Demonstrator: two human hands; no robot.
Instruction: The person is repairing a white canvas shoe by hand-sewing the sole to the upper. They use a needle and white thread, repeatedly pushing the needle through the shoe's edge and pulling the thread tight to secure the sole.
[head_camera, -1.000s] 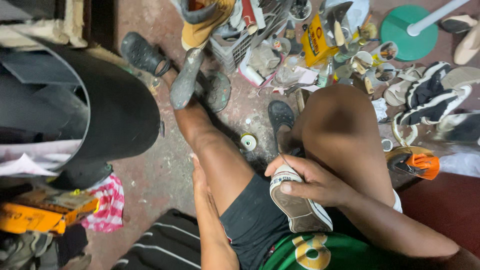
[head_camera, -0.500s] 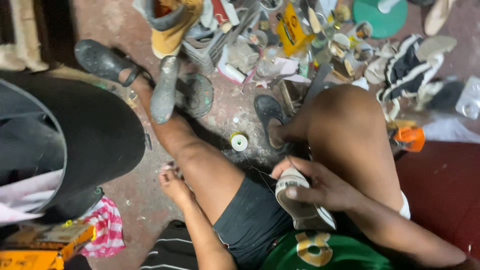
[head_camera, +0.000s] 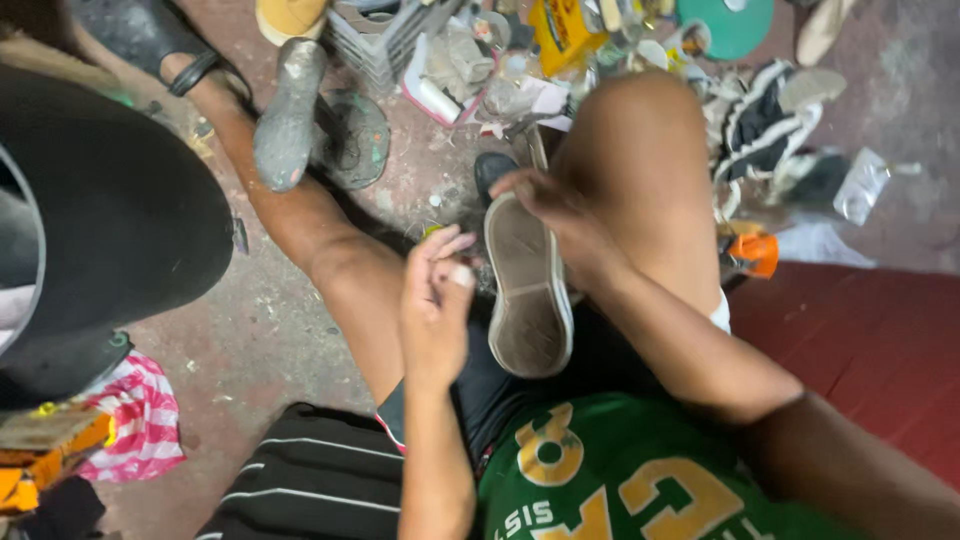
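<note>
I sit on the floor with my legs apart. My right hand (head_camera: 560, 215) grips the toe end of a worn shoe (head_camera: 528, 290), whose grey sole faces up over my lap. My left hand (head_camera: 435, 300) is raised just left of the shoe, with fingertips pinched together near the sole's edge. Whether something small sits between those fingers cannot be told.
A heap of shoes, soles and scraps (head_camera: 770, 120) lies ahead on the concrete floor. A grey plastic crate (head_camera: 385, 40) and a yellow packet (head_camera: 565, 30) stand at the top. A large black drum (head_camera: 110, 220) sits left, a striped cloth (head_camera: 140, 420) below it. An orange item (head_camera: 755, 255) lies right.
My right hand has turned the shoe sole-up and lifted it forward. My left hand has risen from beside my thigh to the shoe's edge.
</note>
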